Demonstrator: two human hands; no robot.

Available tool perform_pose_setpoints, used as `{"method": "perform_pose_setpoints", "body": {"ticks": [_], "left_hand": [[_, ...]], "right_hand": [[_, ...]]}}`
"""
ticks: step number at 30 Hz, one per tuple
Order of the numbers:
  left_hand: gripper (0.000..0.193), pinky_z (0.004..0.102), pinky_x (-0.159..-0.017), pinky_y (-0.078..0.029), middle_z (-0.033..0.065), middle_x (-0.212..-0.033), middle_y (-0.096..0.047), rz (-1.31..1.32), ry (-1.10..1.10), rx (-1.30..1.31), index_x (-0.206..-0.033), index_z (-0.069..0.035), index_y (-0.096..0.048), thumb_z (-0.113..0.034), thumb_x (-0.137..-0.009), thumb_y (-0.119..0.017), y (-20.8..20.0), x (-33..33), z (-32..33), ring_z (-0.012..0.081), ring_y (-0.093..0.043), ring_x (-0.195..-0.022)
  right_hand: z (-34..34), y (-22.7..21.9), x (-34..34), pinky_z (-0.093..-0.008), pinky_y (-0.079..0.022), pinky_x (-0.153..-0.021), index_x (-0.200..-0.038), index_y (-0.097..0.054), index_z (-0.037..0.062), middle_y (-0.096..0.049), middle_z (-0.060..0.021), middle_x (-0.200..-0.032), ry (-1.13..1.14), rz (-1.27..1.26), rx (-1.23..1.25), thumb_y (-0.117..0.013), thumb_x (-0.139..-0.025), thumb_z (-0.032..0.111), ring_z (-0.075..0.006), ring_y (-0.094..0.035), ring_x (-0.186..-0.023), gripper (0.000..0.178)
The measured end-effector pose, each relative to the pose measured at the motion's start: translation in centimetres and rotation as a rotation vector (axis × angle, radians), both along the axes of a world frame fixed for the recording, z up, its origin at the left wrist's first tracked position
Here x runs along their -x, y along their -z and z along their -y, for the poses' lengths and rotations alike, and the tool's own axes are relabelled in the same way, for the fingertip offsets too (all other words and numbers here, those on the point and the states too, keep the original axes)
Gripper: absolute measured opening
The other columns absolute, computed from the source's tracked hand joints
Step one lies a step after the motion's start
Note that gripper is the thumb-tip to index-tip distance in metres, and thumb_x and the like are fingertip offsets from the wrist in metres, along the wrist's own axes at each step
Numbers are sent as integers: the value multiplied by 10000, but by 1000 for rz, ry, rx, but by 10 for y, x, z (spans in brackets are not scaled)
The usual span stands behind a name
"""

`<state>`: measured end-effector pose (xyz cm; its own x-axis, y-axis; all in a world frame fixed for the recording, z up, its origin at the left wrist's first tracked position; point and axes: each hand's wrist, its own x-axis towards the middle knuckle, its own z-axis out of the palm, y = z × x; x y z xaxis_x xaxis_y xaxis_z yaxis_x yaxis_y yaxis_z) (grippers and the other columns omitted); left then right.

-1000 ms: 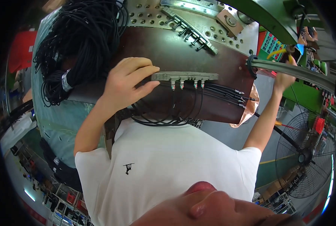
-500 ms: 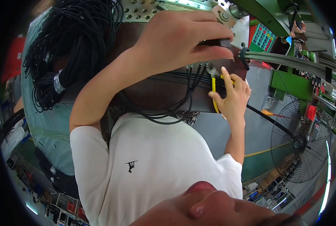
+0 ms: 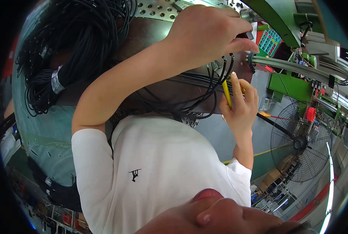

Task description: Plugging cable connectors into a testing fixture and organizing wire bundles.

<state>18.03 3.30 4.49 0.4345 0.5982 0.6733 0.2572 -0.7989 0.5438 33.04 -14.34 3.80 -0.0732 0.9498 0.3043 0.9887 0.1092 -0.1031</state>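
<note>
My left hand (image 3: 211,31) reaches across the brown worktop, thumb and fingers closed around a small dark piece that they mostly hide. Below its thumb stand several black cable ends (image 3: 224,58) with metal tips, their cables looping back toward my shirt. My right hand (image 3: 241,97) holds cutting pliers (image 3: 226,93) by their yellow handles. The metal jaws of the pliers lie close beside the cable ends; whether they touch a cable cannot be made out.
A big heap of black cables (image 3: 76,43) with a silvery band (image 3: 57,80) lies at left. At the far side are a perforated metal plate (image 3: 158,11) and a green machine with a keypad (image 3: 269,41). A grey conduit (image 3: 287,62) and a fan (image 3: 300,144) stand right.
My left hand has moved right, and the cable ends have shifted right with their loops. My right hand has closed more around the pliers, whose handles now sit nearer my palm.
</note>
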Motion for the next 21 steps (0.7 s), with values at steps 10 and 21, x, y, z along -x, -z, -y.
{"method": "perform_pose_setpoints", "body": {"ticks": [10, 21], "left_hand": [[380, 332, -492, -475, 39, -650, -601, 52, -2, -2, -777, -95, -663, -470, -820, -632, 3, -3, 2, 221, -620, -581], [314, 351, -535, -479, 117, -756, -624, 136, 26, -179, -991, -30, -660, -313, -856, -650, -15, -1, 6, 281, -615, -641]], "right_hand": [[0, 7, 19, -358, -398, -752, -1270, -584, 86, -561, -56, -1013, 61, 231, -44, -698, -720, 158, -233, -544, -875, 566], [1, 27, 10, -325, -489, -692, -1255, -580, 34, -561, -89, -945, 39, 64, -81, -720, -660, 42, -242, -555, -792, 611]]}}
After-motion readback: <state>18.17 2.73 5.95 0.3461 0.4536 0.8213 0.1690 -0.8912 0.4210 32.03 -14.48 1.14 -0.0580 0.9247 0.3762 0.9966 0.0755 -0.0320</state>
